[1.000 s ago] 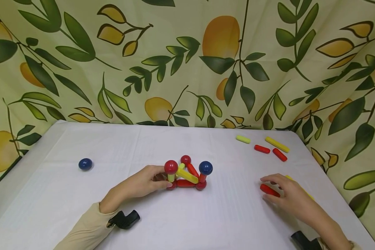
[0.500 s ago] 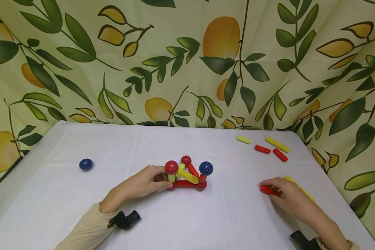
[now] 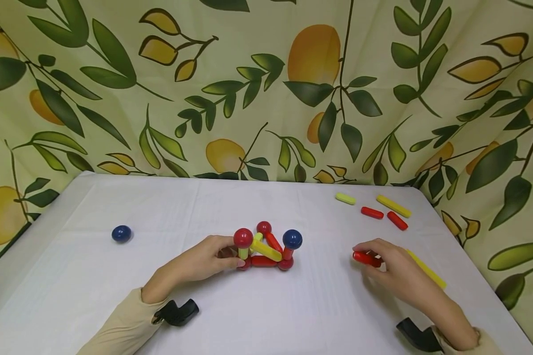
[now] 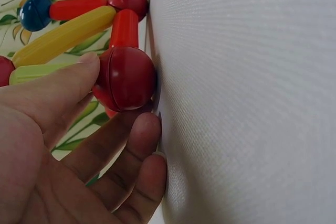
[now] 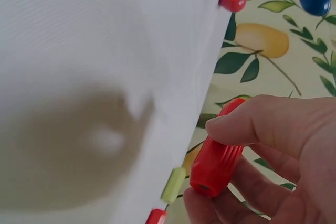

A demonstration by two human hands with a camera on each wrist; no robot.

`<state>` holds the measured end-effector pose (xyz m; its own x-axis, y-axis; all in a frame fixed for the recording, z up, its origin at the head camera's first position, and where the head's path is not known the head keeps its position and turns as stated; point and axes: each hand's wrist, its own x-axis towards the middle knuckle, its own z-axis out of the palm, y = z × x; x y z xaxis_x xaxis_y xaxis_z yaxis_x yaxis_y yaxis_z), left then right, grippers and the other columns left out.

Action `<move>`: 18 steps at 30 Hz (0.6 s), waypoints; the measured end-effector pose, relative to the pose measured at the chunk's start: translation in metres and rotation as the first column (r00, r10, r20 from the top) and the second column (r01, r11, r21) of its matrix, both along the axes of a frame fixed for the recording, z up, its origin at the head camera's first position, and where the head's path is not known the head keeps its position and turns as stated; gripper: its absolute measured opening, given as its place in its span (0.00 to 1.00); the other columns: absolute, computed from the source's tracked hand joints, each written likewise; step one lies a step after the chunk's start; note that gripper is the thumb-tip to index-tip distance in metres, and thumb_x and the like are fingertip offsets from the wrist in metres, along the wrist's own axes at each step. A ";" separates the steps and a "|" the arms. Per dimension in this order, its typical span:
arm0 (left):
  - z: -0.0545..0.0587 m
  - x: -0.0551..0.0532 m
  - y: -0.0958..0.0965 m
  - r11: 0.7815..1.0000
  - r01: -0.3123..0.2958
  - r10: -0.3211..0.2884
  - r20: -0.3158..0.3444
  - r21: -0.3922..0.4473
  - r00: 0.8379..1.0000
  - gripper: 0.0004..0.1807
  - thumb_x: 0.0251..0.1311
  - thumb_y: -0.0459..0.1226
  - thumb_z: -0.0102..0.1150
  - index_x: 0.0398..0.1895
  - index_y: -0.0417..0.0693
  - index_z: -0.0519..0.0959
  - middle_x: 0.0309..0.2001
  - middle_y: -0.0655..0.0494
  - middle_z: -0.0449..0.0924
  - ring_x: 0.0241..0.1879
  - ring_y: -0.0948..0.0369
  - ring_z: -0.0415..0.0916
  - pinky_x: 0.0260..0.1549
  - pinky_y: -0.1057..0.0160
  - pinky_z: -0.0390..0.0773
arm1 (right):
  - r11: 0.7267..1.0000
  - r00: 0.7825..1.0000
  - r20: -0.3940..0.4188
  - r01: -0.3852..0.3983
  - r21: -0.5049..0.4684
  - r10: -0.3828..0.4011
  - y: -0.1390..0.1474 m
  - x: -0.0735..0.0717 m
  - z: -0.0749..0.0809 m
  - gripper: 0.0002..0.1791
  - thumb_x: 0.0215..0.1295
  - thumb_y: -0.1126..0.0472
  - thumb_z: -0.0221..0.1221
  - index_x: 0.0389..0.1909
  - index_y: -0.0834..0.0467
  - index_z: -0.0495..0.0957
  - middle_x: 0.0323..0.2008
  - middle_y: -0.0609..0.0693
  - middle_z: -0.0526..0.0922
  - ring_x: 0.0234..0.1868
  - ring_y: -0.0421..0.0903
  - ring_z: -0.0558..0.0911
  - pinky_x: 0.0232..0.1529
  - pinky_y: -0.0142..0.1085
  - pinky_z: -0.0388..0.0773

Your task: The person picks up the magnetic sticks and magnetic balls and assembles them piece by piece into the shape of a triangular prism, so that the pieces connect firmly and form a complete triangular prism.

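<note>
A frame of coloured rods and balls stands mid-table, with red balls at its base corners, a raised red ball (image 3: 243, 237), a raised blue ball (image 3: 292, 239) and a slanting yellow rod (image 3: 267, 250). My left hand (image 3: 210, 259) holds its near left corner; in the left wrist view the thumb and fingers grip around the red corner ball (image 4: 128, 80). Over the table's right side my right hand (image 3: 397, 268) pinches a short red rod (image 5: 218, 150) between thumb and fingers, its ribbed side and end hole showing in the right wrist view.
A loose blue ball (image 3: 122, 233) lies at the left. Toward the back right are a short green rod (image 3: 345, 198), a yellow rod (image 3: 393, 206) and two red rods (image 3: 372, 213). Another yellow rod (image 3: 428, 269) lies beside my right hand. A leaf-patterned cloth (image 3: 266, 98) hangs behind the table.
My right hand has closed its fingers on the red rod, lifted it and moved it left toward the frame. The left hand and the frame have stayed in place.
</note>
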<state>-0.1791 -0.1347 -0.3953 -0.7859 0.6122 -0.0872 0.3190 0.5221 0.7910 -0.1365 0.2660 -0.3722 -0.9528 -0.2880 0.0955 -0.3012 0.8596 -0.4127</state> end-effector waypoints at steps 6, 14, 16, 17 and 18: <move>-0.001 0.000 0.000 1.000 0.000 0.000 -0.001 0.004 1.000 0.14 0.64 0.41 0.63 0.51 0.50 0.80 0.39 0.62 0.82 0.39 0.62 0.77 0.41 0.68 0.78 | 0.999 0.998 -0.042 -0.039 -0.015 0.038 -0.010 -0.006 0.007 0.22 0.50 0.70 0.72 0.49 0.57 0.82 0.45 0.49 0.86 0.39 0.42 0.79 0.35 0.31 0.78; -0.001 0.000 0.000 1.000 -0.007 0.007 0.012 0.007 1.000 0.13 0.64 0.41 0.64 0.50 0.49 0.80 0.39 0.61 0.82 0.39 0.62 0.77 0.40 0.68 0.77 | 0.990 0.975 -0.183 -0.135 -0.043 0.125 -0.021 -0.011 0.014 0.23 0.49 0.74 0.71 0.48 0.57 0.82 0.42 0.45 0.86 0.36 0.37 0.80 0.35 0.30 0.80; -0.001 0.000 0.000 1.000 -0.007 0.007 0.013 0.007 1.000 0.13 0.64 0.41 0.64 0.50 0.49 0.80 0.39 0.61 0.82 0.38 0.62 0.76 0.40 0.68 0.77 | 0.988 0.973 -0.189 -0.144 -0.049 0.133 -0.025 -0.012 0.017 0.23 0.50 0.73 0.71 0.48 0.56 0.82 0.41 0.44 0.86 0.36 0.37 0.81 0.35 0.30 0.80; -0.001 0.000 0.000 1.000 -0.007 0.007 0.013 0.007 1.000 0.13 0.64 0.41 0.64 0.50 0.49 0.80 0.39 0.61 0.82 0.38 0.62 0.76 0.40 0.68 0.77 | 0.988 0.974 -0.182 -0.144 -0.051 0.132 -0.027 -0.013 0.018 0.23 0.50 0.72 0.71 0.49 0.56 0.82 0.41 0.44 0.86 0.36 0.37 0.81 0.36 0.30 0.80; -0.001 0.000 0.000 1.000 -0.008 0.008 0.012 0.007 1.000 0.13 0.64 0.41 0.64 0.50 0.49 0.80 0.39 0.60 0.82 0.38 0.61 0.76 0.40 0.68 0.77 | 0.989 0.976 -0.175 -0.142 -0.052 0.131 -0.029 -0.013 0.020 0.23 0.51 0.72 0.71 0.49 0.56 0.82 0.42 0.44 0.86 0.37 0.37 0.81 0.36 0.30 0.80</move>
<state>-0.1789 -0.1346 -0.3960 -0.7896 0.6066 -0.0924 0.3054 0.5190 0.7984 -0.1499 0.2373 -0.3524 -0.8730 -0.4023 0.2756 -0.4846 0.7791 -0.3977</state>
